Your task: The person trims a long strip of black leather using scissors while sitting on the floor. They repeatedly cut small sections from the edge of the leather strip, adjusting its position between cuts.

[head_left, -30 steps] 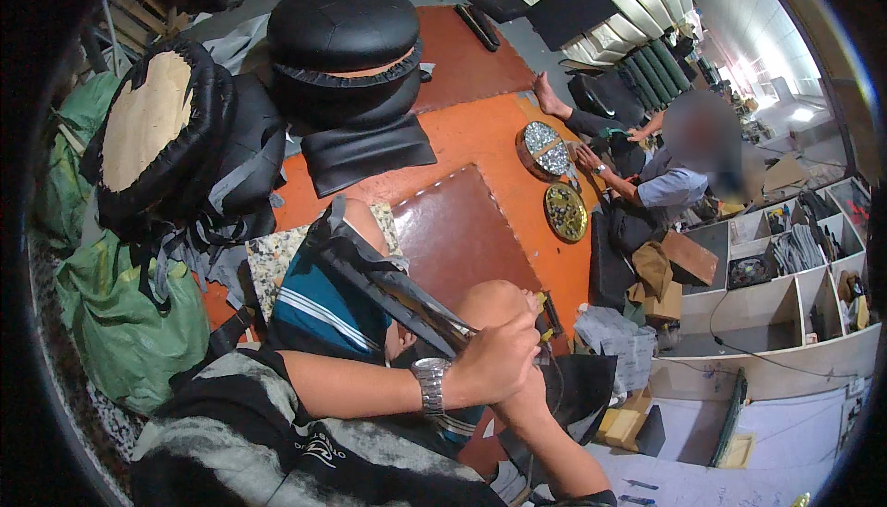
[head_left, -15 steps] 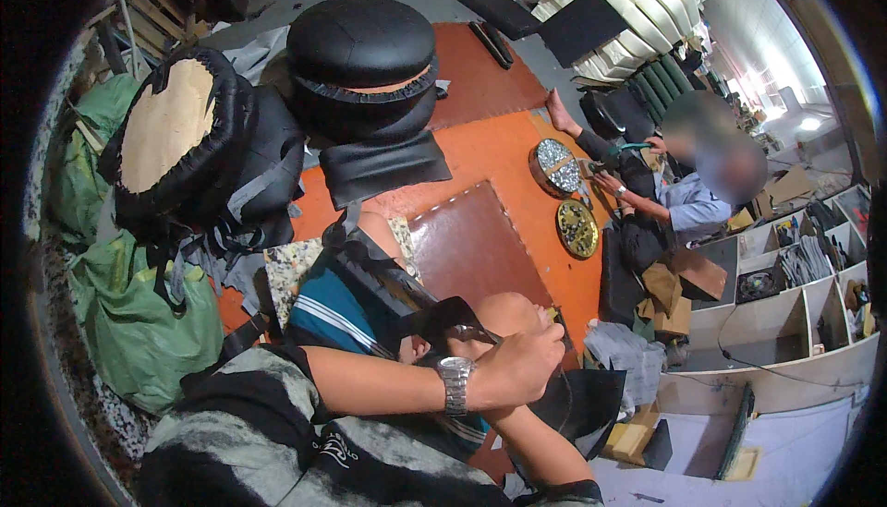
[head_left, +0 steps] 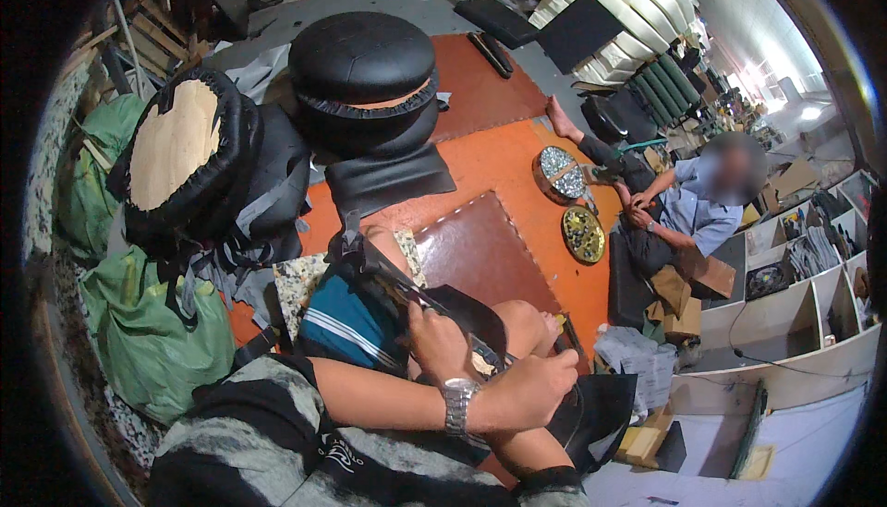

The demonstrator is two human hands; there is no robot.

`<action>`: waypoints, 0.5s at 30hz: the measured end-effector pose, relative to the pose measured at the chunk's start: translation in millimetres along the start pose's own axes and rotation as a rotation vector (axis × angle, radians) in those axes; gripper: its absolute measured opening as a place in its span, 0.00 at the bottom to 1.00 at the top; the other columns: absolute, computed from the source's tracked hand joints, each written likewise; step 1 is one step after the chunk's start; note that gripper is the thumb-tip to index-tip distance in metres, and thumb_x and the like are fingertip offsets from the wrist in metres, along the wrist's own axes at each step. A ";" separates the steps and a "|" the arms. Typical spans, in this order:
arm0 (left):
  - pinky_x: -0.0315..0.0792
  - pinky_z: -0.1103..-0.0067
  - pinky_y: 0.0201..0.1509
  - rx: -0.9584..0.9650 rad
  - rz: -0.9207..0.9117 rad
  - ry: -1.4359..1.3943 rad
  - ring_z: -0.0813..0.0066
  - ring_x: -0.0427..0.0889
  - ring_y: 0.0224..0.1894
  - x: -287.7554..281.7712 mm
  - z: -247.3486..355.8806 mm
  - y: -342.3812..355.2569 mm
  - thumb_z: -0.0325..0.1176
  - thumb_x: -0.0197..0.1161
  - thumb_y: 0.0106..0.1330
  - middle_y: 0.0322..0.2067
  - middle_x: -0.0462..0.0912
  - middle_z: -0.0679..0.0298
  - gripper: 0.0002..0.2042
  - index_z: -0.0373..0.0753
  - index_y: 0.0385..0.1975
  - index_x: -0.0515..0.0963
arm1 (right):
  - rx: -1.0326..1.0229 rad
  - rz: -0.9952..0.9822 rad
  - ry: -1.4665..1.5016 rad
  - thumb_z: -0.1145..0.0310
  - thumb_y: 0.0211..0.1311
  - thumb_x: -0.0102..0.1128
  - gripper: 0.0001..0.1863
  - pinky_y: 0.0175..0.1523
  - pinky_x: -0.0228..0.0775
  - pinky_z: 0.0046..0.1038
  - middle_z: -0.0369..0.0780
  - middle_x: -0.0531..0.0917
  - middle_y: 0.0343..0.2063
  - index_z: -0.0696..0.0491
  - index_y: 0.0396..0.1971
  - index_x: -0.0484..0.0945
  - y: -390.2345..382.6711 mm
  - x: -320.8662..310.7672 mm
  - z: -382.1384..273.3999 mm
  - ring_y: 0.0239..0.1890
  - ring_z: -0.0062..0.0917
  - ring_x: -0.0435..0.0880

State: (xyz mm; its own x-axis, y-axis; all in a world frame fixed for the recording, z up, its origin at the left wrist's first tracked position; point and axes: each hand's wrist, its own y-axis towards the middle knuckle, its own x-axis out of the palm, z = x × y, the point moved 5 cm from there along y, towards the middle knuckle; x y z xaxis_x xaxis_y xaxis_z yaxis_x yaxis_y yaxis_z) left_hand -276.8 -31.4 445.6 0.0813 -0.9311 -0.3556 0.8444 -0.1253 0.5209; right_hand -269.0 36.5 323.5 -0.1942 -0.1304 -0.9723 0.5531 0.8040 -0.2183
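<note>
My forearms cross over my lap. The left one, wearing a metal watch [head_left: 457, 405], reaches to the right, where my left hand [head_left: 531, 387] is closed in a fist; whatever it grips is hidden. A dark cord-like line hangs beside that fist. From the lower right, my other arm passes beneath, and my right hand [head_left: 439, 341] closes at the edge of a black leather-like piece [head_left: 462, 308]. This piece lies across my legs in a curved band. A small pale patch shows between the hands, too unclear to name.
Black padded round seats [head_left: 365, 54] are stacked ahead; another with a bare wooden underside [head_left: 176, 147] leans left, above a green sack [head_left: 157, 331]. Round tins of small metal parts [head_left: 560, 175] stand on the orange floor sheet [head_left: 490, 165]. A co-worker [head_left: 707, 198] sits right, near white compartments [head_left: 767, 322].
My right hand has come out from behind my left wrist, up and to the left along the black piece. The co-worker has straightened up, hands now together. The whole view has shifted slightly.
</note>
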 end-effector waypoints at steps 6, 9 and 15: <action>0.80 0.61 0.38 -0.013 -0.068 -0.093 0.47 0.83 0.32 4.7 19.3 -3.5 0.24 0.64 0.61 0.38 0.75 0.49 0.05 0.29 0.30 0.76 | -0.003 0.030 0.084 0.56 0.65 0.68 0.29 0.44 0.83 0.41 0.49 0.88 0.39 0.54 0.62 0.76 10.2 -13.7 -20.9 0.38 0.45 0.90; 0.78 0.64 0.43 0.018 -0.070 -0.060 0.50 0.81 0.38 -9.8 21.6 -4.3 0.29 0.64 0.68 0.38 0.75 0.53 0.07 0.31 0.33 0.76 | 0.013 0.047 0.108 0.56 0.64 0.69 0.29 0.44 0.83 0.43 0.50 0.88 0.38 0.54 0.61 0.76 11.1 -1.6 -17.5 0.38 0.45 0.90; 0.78 0.69 0.39 -0.478 0.349 -0.019 0.66 0.84 0.35 -160.3 -60.9 -55.2 0.33 0.55 0.77 0.33 0.83 0.60 0.09 0.36 0.41 0.80 | 0.108 0.066 0.274 0.55 0.62 0.70 0.29 0.44 0.82 0.46 0.52 0.88 0.37 0.55 0.59 0.76 -14.3 -9.7 -7.6 0.39 0.47 0.89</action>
State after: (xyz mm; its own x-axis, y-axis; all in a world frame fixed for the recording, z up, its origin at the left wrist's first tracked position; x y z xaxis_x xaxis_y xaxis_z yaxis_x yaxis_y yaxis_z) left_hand -304.2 145.7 426.6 0.3913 -0.8961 -0.2095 0.9147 0.3538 0.1951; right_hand -281.2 30.6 336.7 -0.3583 0.0930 -0.9290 0.6518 0.7373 -0.1776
